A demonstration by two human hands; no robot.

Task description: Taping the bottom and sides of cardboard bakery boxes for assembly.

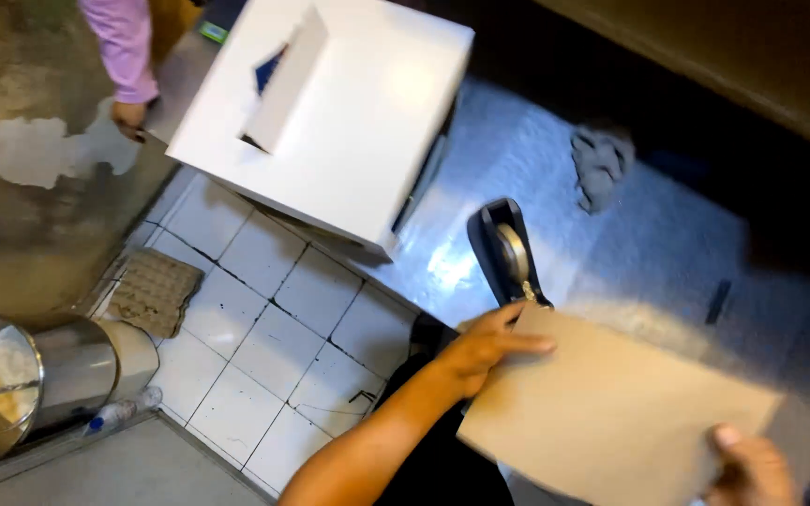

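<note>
Left hand (480,351) fingers lie flat, pinching the brown cardboard sheet (611,412) at its near-left edge; right hand (752,464) grips its lower right corner, thumb on top. The sheet hangs over the steel table (658,244), just beside what looks like a tape dispenser (506,251)

A flat brown cardboard sheet (611,403) is held level over a shiny metal table top, one corner pointing up toward a black tape dispenser (506,253). The sheet is plain and unfolded, with clean straight edges (its lower right part is somewhat blurred). The tape dispenser stands upright on the metal surface, its round roll showing, just touching the sheet's upper corner.
</note>
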